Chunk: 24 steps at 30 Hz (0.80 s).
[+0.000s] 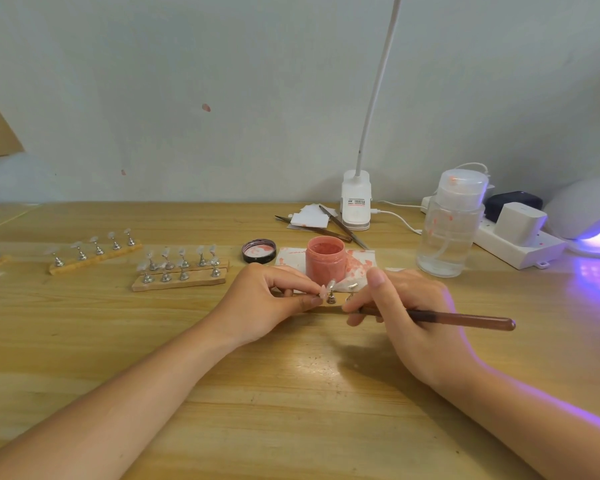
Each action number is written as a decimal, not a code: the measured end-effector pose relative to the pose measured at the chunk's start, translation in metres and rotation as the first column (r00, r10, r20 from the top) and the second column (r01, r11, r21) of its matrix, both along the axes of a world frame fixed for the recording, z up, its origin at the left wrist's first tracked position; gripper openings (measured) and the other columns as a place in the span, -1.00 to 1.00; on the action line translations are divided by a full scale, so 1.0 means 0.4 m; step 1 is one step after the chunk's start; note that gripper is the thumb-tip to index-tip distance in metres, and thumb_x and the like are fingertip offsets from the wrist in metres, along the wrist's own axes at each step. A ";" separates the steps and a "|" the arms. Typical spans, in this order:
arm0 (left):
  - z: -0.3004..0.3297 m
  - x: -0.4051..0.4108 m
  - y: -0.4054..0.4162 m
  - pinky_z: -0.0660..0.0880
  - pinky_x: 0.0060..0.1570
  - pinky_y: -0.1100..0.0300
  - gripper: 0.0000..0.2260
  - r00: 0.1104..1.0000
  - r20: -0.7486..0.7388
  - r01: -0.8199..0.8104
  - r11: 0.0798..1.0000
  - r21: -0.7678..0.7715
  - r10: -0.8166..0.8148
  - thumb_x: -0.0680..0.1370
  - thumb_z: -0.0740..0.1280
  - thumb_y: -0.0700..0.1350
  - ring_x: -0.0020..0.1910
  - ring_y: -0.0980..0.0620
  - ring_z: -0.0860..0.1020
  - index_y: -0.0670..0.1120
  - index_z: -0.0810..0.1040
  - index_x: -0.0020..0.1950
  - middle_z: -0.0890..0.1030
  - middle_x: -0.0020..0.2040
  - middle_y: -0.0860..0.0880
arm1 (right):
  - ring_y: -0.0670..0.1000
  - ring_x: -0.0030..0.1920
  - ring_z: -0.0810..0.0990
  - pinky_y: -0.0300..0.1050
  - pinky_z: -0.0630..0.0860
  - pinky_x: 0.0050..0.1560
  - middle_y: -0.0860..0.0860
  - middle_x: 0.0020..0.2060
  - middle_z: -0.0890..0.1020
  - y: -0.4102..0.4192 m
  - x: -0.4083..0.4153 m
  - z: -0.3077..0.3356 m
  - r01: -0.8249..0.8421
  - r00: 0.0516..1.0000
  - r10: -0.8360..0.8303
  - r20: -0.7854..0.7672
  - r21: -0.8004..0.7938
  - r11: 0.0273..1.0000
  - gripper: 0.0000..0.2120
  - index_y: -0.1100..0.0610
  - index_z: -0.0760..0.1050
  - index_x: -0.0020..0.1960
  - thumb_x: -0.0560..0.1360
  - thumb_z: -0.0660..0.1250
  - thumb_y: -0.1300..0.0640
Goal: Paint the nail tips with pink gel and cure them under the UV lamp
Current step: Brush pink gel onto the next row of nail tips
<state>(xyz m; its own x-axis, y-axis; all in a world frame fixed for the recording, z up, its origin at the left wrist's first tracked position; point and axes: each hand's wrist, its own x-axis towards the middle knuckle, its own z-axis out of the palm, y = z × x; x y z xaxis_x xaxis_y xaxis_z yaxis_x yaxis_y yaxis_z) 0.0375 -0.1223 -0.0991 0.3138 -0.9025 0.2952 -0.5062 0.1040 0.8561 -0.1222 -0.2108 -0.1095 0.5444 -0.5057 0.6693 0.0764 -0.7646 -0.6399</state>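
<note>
1. At centre of the table [291, 393], just in front of the pink gel jar [325, 259]: both hands meet over a small metal nail-tip stand [331, 296].
2. Left hand [267, 299]: fingers curled, thumb and forefinger clamped on a pink nail tip [323, 292] at the stand's left side. Tip looks coated pink; whether it sits on the stand's top or is off it, cannot tell.
3. Right hand [406, 313]: fingers wrapped round a brown brush [465, 320], handle pointing right, approx. level w/ the table. Bristle end hidden behind the fingers. Thumb raised, apart from the shaft.
4. Gel jar open, upright, pink inside; its black lid [259, 250] lies inverted just left of it. Jar stands on a white tissue [361, 261] w/ pink smears.
5. Left of centre: wooden strips [181, 280] carrying rows of metal stands w/ clear, unpainted tips; further strips beyond, towards the left edge.
6. Far right: UV lamp [589, 216], lit, violet glow on the table and on the right forearm.
7. Misc.: clear pump bottle [447, 230] right of jar; white power strip [520, 244] w/ adapter between bottle and lamp; clip lamp [355, 202] at the wall; tweezers [340, 225] and white pads beside its base.
</note>
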 end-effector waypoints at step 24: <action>-0.004 0.008 0.002 0.31 -0.34 0.38 -0.96 0.999 -0.025 -0.023 1.000 -0.019 0.023 0.36 0.47 -0.22 -0.39 0.17 0.33 -0.10 0.66 -0.25 0.62 -0.24 0.00 | -0.18 -0.32 0.55 -0.39 0.37 -0.26 0.00 -0.38 0.64 -0.002 -0.002 0.002 -0.018 0.998 0.011 0.066 0.096 0.995 -0.55 0.12 0.61 -0.28 0.52 0.05 -0.06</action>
<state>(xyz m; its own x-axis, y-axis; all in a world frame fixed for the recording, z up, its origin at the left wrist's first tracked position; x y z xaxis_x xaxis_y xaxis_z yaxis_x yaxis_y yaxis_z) 0.0407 -0.1217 -0.1006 0.3419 -0.8891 0.3044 -0.4877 0.1090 0.8662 -0.1230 -0.2114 -0.1086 0.5091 -0.5618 0.6521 0.1308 -0.6983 -0.7038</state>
